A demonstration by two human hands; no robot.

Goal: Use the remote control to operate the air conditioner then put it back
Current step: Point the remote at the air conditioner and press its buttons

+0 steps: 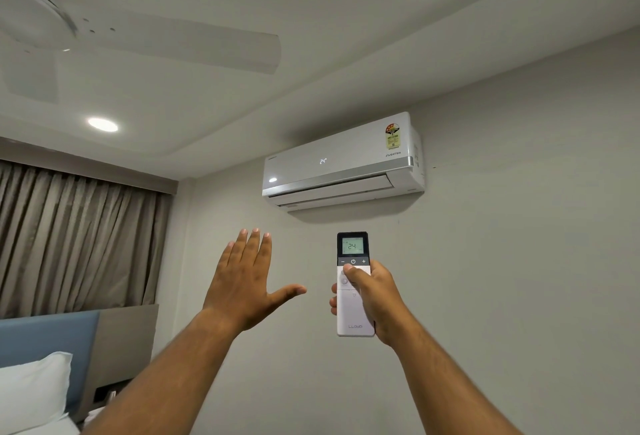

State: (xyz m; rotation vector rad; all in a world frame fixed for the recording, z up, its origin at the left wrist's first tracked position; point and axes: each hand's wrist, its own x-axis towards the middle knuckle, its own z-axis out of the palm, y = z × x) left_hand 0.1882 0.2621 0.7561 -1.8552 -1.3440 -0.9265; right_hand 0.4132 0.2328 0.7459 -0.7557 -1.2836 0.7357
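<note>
A white air conditioner hangs high on the wall, its front display reading 24. Below it my right hand is shut on a white remote control held upright, top end toward the unit. The remote's dark-framed screen also reads 24, and my thumb rests on the buttons just under the power key. To the left of the remote my left hand is raised flat with the palm facing the wall, fingers together, thumb spread, holding nothing.
A white ceiling fan hangs at the upper left, with a round ceiling light below it. Beige curtains cover the left wall. A blue headboard and a white pillow sit at the lower left.
</note>
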